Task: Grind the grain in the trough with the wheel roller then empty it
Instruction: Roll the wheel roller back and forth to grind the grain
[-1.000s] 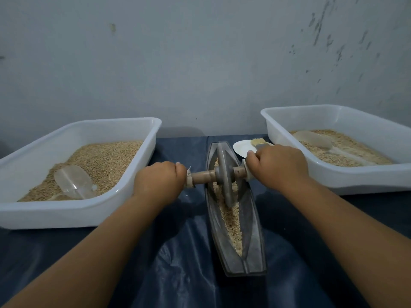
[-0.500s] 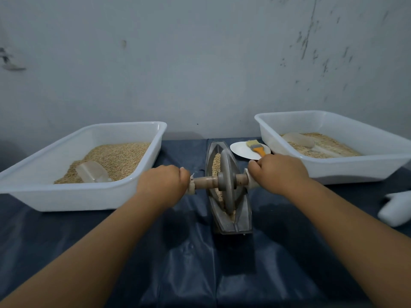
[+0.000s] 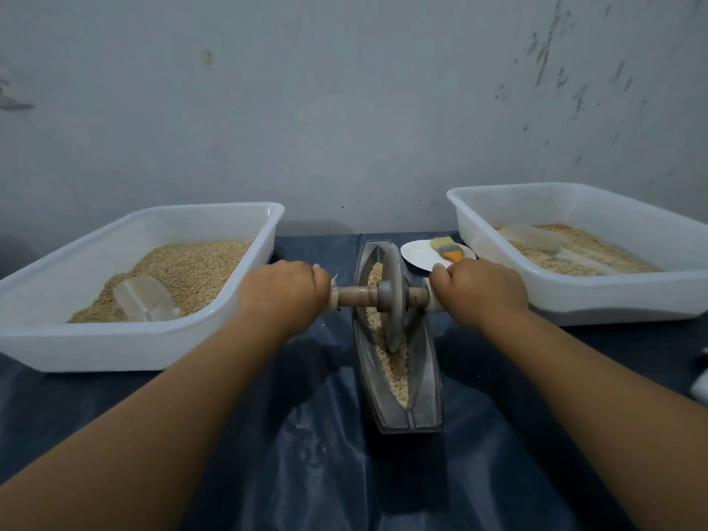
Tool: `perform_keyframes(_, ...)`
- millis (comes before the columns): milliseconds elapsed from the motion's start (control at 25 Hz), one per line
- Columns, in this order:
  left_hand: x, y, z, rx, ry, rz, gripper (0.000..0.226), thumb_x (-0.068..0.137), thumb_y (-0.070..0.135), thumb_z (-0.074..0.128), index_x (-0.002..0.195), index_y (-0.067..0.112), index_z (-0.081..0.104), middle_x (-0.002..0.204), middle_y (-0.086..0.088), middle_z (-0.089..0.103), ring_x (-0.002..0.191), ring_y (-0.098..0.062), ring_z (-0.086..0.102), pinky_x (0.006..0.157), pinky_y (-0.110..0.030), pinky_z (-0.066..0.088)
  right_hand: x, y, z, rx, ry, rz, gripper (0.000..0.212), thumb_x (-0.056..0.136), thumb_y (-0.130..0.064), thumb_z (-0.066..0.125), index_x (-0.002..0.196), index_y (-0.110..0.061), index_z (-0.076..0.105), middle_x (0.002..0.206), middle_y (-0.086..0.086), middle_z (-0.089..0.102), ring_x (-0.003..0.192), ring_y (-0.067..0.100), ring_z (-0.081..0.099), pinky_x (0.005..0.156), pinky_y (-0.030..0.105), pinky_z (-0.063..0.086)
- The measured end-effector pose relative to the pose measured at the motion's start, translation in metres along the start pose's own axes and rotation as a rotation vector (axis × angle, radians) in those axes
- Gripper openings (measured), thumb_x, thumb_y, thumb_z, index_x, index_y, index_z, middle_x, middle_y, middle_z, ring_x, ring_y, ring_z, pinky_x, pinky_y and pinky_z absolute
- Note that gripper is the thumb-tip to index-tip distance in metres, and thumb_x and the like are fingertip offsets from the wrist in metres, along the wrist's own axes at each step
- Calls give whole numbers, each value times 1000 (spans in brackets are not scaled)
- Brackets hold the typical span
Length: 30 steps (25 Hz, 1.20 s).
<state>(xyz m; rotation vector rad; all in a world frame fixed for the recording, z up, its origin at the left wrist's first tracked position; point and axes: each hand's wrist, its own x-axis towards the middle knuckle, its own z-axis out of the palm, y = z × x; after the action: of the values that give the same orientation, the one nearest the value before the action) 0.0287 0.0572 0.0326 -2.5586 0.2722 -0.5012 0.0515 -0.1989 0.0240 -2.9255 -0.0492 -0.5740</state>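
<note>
Two white tubs flank the work: the left tub (image 3: 57,339) holds whole grain and a clear scoop (image 3: 143,300), the right tub (image 3: 613,300) a paler, seemingly ground heap with another scoop (image 3: 530,237). Between them on the dark cloth (image 3: 306,473) lies the trough (image 3: 425,392), its grain (image 3: 394,373) looking partly broken but coarse in places, so I judge grinding is under way and not finished. The wheel (image 3: 392,300) stands in the groove near the trough's middle. The left hand (image 3: 285,297) and right hand (image 3: 481,293) each wrap a fist round one end of the axle (image 3: 354,296). Emptying is not yet done. Behind, a plate (image 3: 421,256) carries a brush (image 3: 446,249).
</note>
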Motion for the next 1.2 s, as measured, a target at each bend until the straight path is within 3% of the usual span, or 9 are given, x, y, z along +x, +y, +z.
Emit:
perform_keyframes(120, 6, -1, 7, -22, -22, 2, 28, 87, 26, 61, 110, 15, 48, 92, -3, 59, 75, -21, 56, 59, -35, 49, 1, 2, 1, -91, -23, -82, 37, 95, -33, 19, 84, -17, 50, 77, 2, 49, 55, 14, 31, 48, 27, 19)
perform_keyframes(280, -10, 2, 18, -54, -16, -44, 30, 88, 27, 55, 114, 15, 46, 94, -2, 59, 77, -23, 58, 58, -34, 49, -6, -5, -3, -80, 50, -54, 50, 98, -39, 23, 89, -15, 66, 88, 8, 62, 68, 23, 43, 59, 30, 29)
perform_keyframes(440, -34, 7, 14, -86, -37, -34, 30, 91, 26, 50, 117, 14, 44, 96, -1, 59, 79, -23, 58, 54, -32, 42, -17, -14, -17, -75, 78, -80, 47, 96, -40, 27, 81, -15, 64, 82, 7, 59, 69, 25, 47, 59, 32, 28)
perform_keyframes(600, -58, 4, -1, -102, -25, 17, 34, 90, 26, 51, 120, 12, 41, 97, -2, 57, 76, -22, 54, 55, -33, 40, -36, -12, -36, -82, 33, -97, 44, 96, -41, 28, 78, -18, 60, 65, -3, 42, 62, 19, 43, 52, 29, 22)
perform_keyframes(800, -74, 1, -8, -37, 71, 53, 35, 87, 26, 56, 116, 11, 42, 85, -1, 54, 62, -19, 37, 48, -31, 33, -51, -4, -48, -101, 8, -78, 45, 95, -41, 29, 58, -22, 47, 60, -1, 48, 56, 13, 42, 49, 28, 22)
perform_keyframes(1080, -6, 1, 19, -39, -10, -71, 34, 89, 21, 54, 120, 12, 43, 93, -3, 58, 68, -21, 48, 50, -31, 34, 10, -8, -4, -86, 34, -37, 47, 97, -43, 24, 75, -17, 57, 66, 1, 47, 61, 19, 42, 55, 31, 27)
perform_keyframes(1200, 24, -2, 33, 4, -5, -85, 46, 89, 21, 55, 131, 9, 38, 101, -5, 60, 80, -24, 59, 52, -32, 37, 42, -9, 11, -68, 110, -52, 51, 96, -44, 24, 63, -18, 54, 65, 2, 49, 56, 18, 40, 51, 29, 24)
